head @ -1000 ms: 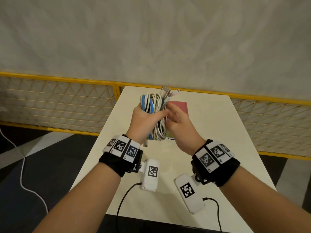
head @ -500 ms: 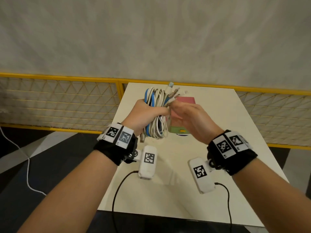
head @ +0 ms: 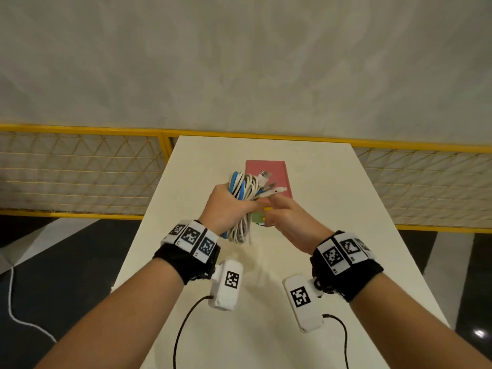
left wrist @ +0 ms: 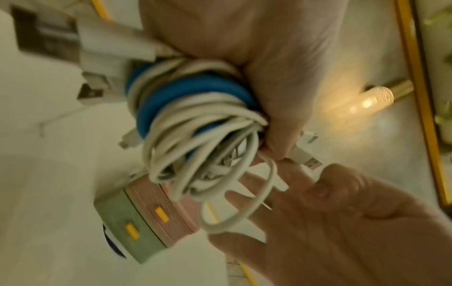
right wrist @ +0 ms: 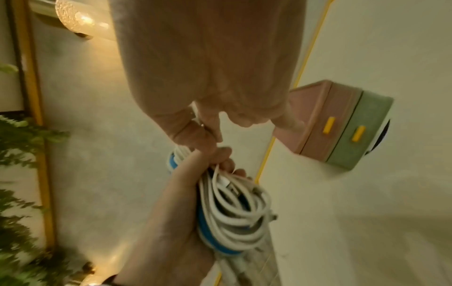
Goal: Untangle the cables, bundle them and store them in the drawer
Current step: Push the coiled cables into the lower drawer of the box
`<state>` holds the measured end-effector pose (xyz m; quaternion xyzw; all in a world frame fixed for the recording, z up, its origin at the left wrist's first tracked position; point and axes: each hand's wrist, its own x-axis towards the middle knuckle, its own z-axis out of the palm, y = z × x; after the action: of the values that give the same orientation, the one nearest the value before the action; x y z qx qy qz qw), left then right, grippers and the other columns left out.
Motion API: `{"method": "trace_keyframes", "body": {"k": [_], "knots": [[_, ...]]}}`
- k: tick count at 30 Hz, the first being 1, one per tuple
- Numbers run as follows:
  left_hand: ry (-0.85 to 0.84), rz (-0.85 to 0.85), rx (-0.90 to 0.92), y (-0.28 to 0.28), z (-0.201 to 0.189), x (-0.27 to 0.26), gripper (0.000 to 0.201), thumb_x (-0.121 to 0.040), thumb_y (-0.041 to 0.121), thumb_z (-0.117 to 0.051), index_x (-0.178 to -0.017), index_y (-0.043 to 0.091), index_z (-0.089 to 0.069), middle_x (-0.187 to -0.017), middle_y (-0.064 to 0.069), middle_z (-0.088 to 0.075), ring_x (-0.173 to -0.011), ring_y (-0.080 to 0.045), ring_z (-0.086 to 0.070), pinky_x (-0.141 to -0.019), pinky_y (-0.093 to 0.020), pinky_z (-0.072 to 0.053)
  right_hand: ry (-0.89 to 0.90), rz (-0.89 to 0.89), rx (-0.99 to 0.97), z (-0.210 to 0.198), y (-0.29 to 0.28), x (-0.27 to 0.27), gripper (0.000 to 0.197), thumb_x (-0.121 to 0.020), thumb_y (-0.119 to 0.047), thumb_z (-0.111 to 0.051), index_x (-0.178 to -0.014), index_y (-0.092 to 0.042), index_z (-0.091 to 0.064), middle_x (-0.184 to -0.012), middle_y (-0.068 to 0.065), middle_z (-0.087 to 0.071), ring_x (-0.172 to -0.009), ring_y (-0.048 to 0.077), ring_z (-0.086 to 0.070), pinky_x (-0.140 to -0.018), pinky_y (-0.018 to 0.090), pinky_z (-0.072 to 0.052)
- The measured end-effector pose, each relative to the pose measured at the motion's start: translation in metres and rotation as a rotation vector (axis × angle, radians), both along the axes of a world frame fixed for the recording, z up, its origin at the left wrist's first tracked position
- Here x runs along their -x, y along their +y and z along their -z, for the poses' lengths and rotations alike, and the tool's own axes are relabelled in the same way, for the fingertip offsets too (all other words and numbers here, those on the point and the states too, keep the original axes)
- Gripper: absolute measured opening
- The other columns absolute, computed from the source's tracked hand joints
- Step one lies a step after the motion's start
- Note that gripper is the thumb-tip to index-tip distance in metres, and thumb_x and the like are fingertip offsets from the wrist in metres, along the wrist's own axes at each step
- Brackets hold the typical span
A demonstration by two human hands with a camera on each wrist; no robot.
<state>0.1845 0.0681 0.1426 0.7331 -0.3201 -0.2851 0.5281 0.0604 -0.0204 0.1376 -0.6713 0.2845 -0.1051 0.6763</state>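
Note:
My left hand [head: 231, 206] grips a coiled bundle of white and blue cables [head: 246, 187] above the table, with several plugs sticking out at its top right. In the left wrist view the same bundle [left wrist: 195, 120] fills my fist. My right hand [head: 282, 217] is against the bundle's right side; in the right wrist view [right wrist: 210, 131] its thumb and forefinger pinch a white strand. A loose white loop [left wrist: 244, 212] hangs by its fingers. Just beyond the bundle stands the small drawer box [head: 269, 169], pink over green, with yellow handles [right wrist: 327, 125]; both drawers are closed.
The white table [head: 332, 209] reaches to a yellow mesh railing [head: 80, 177] and a pale wall. Black leads hang from the wrist cameras over the near table. A white cord [head: 12, 302] lies on the dark floor at the left. A wall lamp [right wrist: 80, 17] glows.
The bundle and both hands have sunk a little toward the table, in front of the drawer box. My right hand has stayed at the bundle's right side.

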Motion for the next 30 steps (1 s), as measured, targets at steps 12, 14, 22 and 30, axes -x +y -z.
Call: {"method": "trace_keyframes", "body": {"k": [12,14,22,30], "knots": [[-0.526,0.070,-0.533,-0.096,0.061,-0.033,0.028,-0.074,0.024,-0.073,-0.094,0.017,-0.055,-0.092,-0.005,-0.067,-0.085,-0.029,-0.064,-0.071,-0.031,-0.050,0.410,0.350,0.006,0.136,-0.088,0.027,0.069,-0.088,-0.008,-0.056,-0.148,-0.012,-0.023,-0.122,0.014,-0.059,-0.100,0.024,-0.056,-0.077,0.027,-0.046],[-0.612,0.140,-0.601,-0.102,0.069,-0.035,0.033,-0.076,0.026,-0.072,-0.103,0.014,-0.058,-0.096,-0.005,-0.067,-0.088,-0.029,-0.065,-0.073,-0.032,-0.052,0.412,0.356,-0.013,0.155,-0.091,0.014,0.076,-0.086,-0.012,-0.061,-0.149,-0.011,-0.017,-0.113,0.012,-0.064,-0.094,0.025,-0.057,-0.082,0.035,-0.050],[-0.963,0.378,-0.687,-0.104,0.077,-0.047,0.031,-0.083,0.018,-0.063,-0.111,0.009,-0.053,-0.098,-0.010,-0.066,-0.088,-0.033,-0.064,-0.068,-0.033,-0.042,0.274,0.518,-0.155,0.183,-0.100,-0.046,0.053,-0.076,-0.004,-0.074,-0.122,0.000,-0.048,-0.104,0.017,-0.067,-0.068,0.019,-0.062,-0.055,0.025,-0.055],[-0.988,0.432,-0.699,-0.105,0.076,-0.053,0.028,-0.082,0.019,-0.065,-0.107,0.012,-0.054,-0.096,-0.008,-0.064,-0.075,-0.027,-0.055,-0.067,-0.033,-0.045,0.199,0.573,-0.115,0.189,-0.074,-0.031,0.046,-0.077,0.001,-0.071,-0.117,0.001,-0.047,-0.083,0.013,-0.066,-0.064,0.024,-0.062,-0.053,0.028,-0.052]]}}
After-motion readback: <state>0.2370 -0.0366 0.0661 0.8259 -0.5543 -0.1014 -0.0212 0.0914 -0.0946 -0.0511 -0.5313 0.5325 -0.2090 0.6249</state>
